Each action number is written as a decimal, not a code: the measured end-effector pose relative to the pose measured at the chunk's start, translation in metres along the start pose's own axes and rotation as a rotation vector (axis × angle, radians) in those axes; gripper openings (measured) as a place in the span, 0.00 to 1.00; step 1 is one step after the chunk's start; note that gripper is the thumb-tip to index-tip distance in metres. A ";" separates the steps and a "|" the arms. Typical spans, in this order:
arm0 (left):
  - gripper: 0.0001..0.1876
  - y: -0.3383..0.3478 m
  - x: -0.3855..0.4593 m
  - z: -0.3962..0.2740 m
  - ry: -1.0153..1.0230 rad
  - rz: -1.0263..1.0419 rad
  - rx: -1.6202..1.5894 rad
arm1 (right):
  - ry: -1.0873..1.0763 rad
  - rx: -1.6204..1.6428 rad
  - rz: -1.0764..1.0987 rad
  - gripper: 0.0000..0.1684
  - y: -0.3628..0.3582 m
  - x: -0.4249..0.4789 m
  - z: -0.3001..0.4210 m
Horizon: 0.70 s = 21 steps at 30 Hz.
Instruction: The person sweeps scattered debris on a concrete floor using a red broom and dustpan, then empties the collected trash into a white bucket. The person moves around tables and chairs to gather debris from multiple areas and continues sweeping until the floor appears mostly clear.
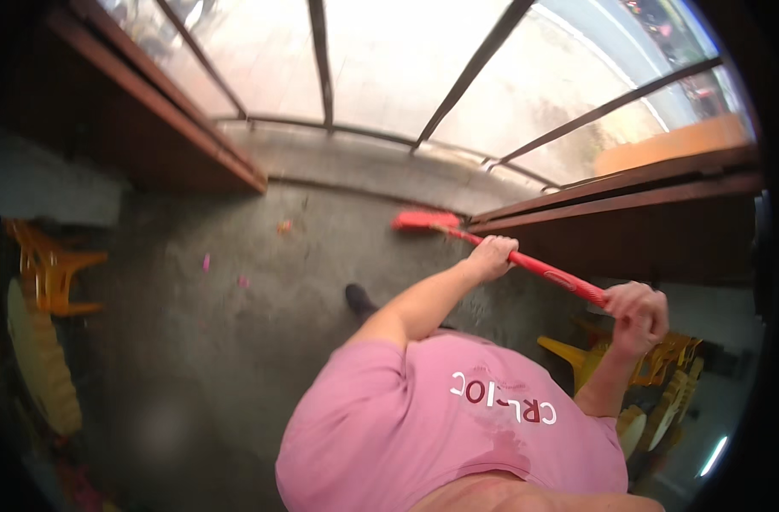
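A broom with a red handle (552, 273) slants across in front of my body, from upper left to lower right. My left hand (493, 257) grips it lower down, near the end towards the head. My right hand (642, 315) is closed around its upper end at the right. The red broom head (426, 221) rests at the floor by the doorway, close to the foot of the right-hand brown door panel (620, 221). Scraps lie on the grey concrete floor (216, 345): a small orange-red scrap (284, 226), a pink scrap (205, 262) and another pink scrap (243, 281).
Dark metal bars (322, 70) cross the bright opening above a raised sill (363, 157). A brown door panel (171, 128) stands at left. Yellow plastic chairs (56, 269) and pale round tabletops (43, 358) line the left side, with more yellow chairs (568, 358) at right. My dark shoe (360, 299) shows.
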<state>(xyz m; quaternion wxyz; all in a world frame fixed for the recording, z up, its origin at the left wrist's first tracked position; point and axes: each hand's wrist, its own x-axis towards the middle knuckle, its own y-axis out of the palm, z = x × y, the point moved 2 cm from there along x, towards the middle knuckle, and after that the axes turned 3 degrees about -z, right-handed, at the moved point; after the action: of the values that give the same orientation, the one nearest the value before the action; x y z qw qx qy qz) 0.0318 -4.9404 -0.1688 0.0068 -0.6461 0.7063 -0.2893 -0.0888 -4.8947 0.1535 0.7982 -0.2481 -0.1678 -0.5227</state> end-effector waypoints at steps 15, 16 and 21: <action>0.14 -0.266 -0.302 0.119 -0.659 -0.493 0.661 | 0.488 0.596 0.561 0.10 0.241 -0.018 -0.125; 0.14 -0.272 -0.304 0.109 -0.655 -0.499 0.643 | 0.489 0.621 0.548 0.09 0.247 -0.010 -0.120; 0.14 -0.272 -0.242 0.045 -0.364 -0.527 0.539 | 0.189 0.704 0.612 0.16 0.214 0.066 -0.069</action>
<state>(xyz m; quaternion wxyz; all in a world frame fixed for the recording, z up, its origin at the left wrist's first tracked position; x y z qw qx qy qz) 0.3365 -4.7363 -0.1811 0.2262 -0.8204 0.4030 -0.3367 0.1340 -4.9129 0.0848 0.9628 0.0477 -0.1806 -0.1952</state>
